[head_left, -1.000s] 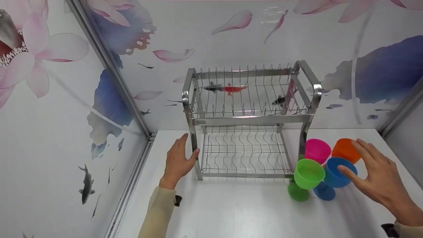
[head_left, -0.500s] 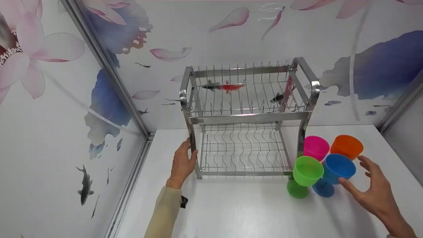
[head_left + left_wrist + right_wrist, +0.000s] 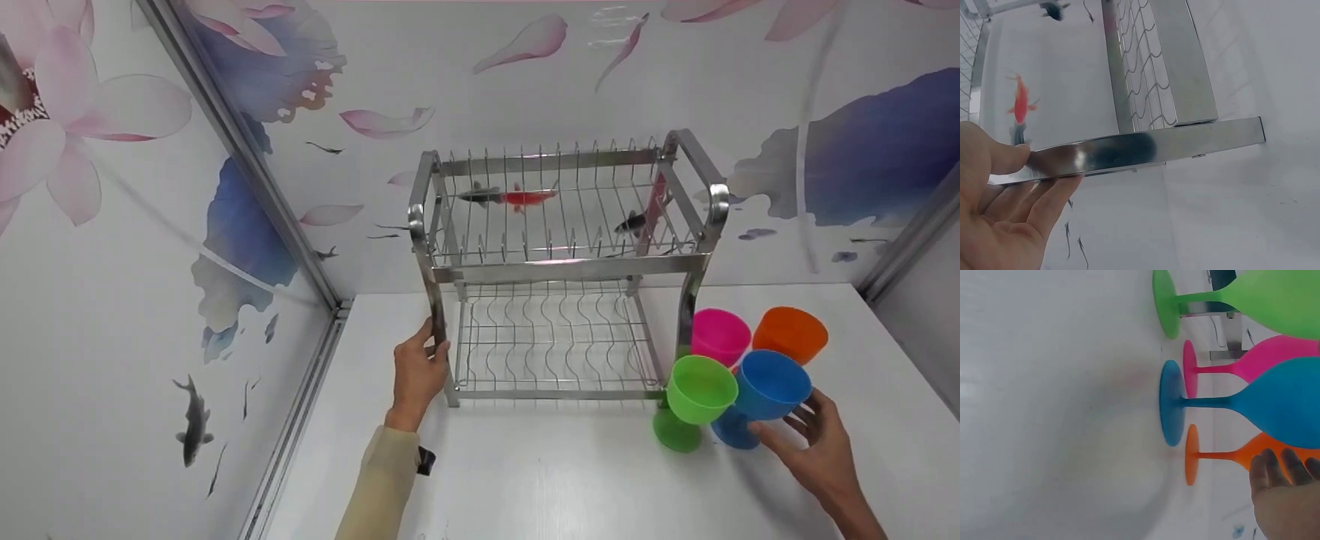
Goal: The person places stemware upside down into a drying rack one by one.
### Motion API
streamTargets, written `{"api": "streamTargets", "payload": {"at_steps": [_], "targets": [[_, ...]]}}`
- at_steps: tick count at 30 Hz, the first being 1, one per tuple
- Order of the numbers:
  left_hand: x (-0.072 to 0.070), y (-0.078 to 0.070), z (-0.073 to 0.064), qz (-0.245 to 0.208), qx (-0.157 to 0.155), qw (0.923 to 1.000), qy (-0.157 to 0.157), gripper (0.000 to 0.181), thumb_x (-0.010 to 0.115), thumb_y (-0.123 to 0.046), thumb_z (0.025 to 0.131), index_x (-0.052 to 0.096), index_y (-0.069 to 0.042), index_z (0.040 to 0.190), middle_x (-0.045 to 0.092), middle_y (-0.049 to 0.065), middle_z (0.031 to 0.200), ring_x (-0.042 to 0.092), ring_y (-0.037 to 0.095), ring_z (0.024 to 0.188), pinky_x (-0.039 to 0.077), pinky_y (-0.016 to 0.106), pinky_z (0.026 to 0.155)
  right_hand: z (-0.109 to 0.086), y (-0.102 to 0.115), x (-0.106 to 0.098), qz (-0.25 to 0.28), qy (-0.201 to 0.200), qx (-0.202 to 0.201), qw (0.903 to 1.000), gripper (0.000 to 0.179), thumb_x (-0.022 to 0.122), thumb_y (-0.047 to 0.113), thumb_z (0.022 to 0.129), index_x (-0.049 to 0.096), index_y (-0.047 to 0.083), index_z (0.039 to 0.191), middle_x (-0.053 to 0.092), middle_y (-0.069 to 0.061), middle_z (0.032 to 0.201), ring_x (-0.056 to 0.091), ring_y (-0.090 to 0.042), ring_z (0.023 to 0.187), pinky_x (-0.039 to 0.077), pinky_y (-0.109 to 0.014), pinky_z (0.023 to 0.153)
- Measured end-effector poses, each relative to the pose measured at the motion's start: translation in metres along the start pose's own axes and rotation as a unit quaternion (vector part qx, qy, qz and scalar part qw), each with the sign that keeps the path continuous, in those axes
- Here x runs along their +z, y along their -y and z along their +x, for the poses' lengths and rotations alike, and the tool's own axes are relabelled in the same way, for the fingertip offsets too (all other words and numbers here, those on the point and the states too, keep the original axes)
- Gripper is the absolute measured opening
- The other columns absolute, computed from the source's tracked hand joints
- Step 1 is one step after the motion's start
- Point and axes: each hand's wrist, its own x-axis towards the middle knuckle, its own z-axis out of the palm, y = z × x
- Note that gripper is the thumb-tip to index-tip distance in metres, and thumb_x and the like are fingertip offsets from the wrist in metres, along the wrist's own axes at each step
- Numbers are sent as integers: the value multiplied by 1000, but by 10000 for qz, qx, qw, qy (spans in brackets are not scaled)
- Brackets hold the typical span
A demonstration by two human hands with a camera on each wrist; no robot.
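Observation:
A two-tier metal dish rack [image 3: 559,270] stands on the white table; its front left leg is held by my left hand [image 3: 418,375]. In the left wrist view, the thumb [image 3: 1008,157] lies on one side of the metal leg [image 3: 1112,154] and the fingers on the other. To the rack's right, my right hand [image 3: 814,450] is beside the blue goblet [image 3: 772,386], thumb and fingers spread near its bowl. The right wrist view shows its fingers [image 3: 1280,469] apart from the blue goblet [image 3: 1264,402]. A green goblet [image 3: 701,390] stands upright beside the blue one.
Pink [image 3: 720,336] and orange [image 3: 791,334] goblets stand behind the blue and green ones, close to the rack's right leg. A patterned back wall [image 3: 525,90] rises behind the rack, and a patterned side panel [image 3: 112,315] closes the left side.
My right hand has come down and left from above the orange and blue goblets to beside the blue bowl. My left hand has moved slightly right and taken hold of the rack's leg.

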Motion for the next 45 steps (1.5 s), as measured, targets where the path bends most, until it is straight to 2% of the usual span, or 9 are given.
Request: {"api": "streamTargets", "payload": {"at_steps": [2, 6, 10, 16, 21, 29, 37, 40, 45], "targets": [[0, -1, 0, 7, -27, 10000, -68, 37, 69, 4, 100, 68, -3, 136, 74, 25, 125, 78, 39, 106, 66, 35, 83, 4, -3, 4, 192, 142, 287, 9993, 118, 84, 43, 92, 3, 6, 171, 18, -28, 174, 29, -57, 154, 35, -68, 118], [1, -2, -1, 48, -23, 9998, -176, 38, 69, 6, 99, 68, -2, 136, 75, 26, 122, 78, 40, 105, 67, 38, 82, 10, -9, 11, 569, 371, 746, 9949, 123, 84, 47, 92, -2, 10, 171, 10, -25, 177, 22, -53, 159, 33, -63, 120], [2, -3, -1, 64, -30, 9998, -211, 32, 69, 5, 99, 69, -2, 131, 76, 25, 120, 77, 41, 105, 67, 39, 82, 16, -14, 16, 863, 418, 1099, 9893, 124, 85, 47, 91, -3, 17, 173, 6, -18, 180, 18, -48, 162, 32, -59, 122], [5, -2, 0, 177, -47, 9996, -216, 25, 70, 4, 99, 72, -2, 124, 76, 24, 120, 78, 41, 103, 67, 37, 80, 18, -16, 20, 848, 342, 1175, 9889, 122, 86, 47, 89, 2, 22, 173, 11, -14, 180, 21, -45, 163, 31, -59, 125], [5, -2, -2, 255, -198, 9992, -249, 26, 71, 3, 98, 73, -3, 123, 77, 20, 120, 79, 39, 104, 67, 37, 82, 18, -17, 22, 959, 392, 1197, 9874, 121, 87, 46, 89, 4, 26, 174, 12, -12, 180, 22, -44, 163, 31, -60, 125], [6, -5, -2, 137, -230, 9993, -242, 20, 70, 4, 99, 73, -3, 117, 77, 22, 118, 77, 41, 106, 67, 38, 82, 18, -10, 16, 873, 398, 945, 9909, 116, 83, 48, 92, 3, 28, 173, 13, -15, 180, 24, -48, 161, 32, -59, 122], [5, -5, -2, 140, -299, 9990, -288, 28, 71, 5, 98, 72, -1, 125, 76, 23, 120, 78, 41, 105, 67, 39, 82, 14, 7, 3, 789, 255, 728, 9939, 110, 79, 48, 95, 5, 28, 173, 13, -17, 179, 22, -52, 160, 33, -60, 119], [5, -5, -2, 111, -295, 9991, -291, 26, 71, 5, 98, 73, -1, 123, 76, 25, 119, 77, 42, 105, 67, 40, 83, 12, 13, -3, 773, 187, 521, 9955, 105, 78, 45, 97, 8, 29, 173, 16, -14, 179, 24, -51, 160, 33, -56, 119], [6, -4, -3, 149, -217, 9993, -253, 24, 70, 5, 98, 73, -2, 121, 76, 26, 118, 77, 42, 104, 67, 40, 81, 8, 23, -13, 689, -21, -33, 9976, 94, 77, 32, 100, 16, 33, 172, 27, -6, 176, 31, -46, 159, 35, -41, 118]]}}
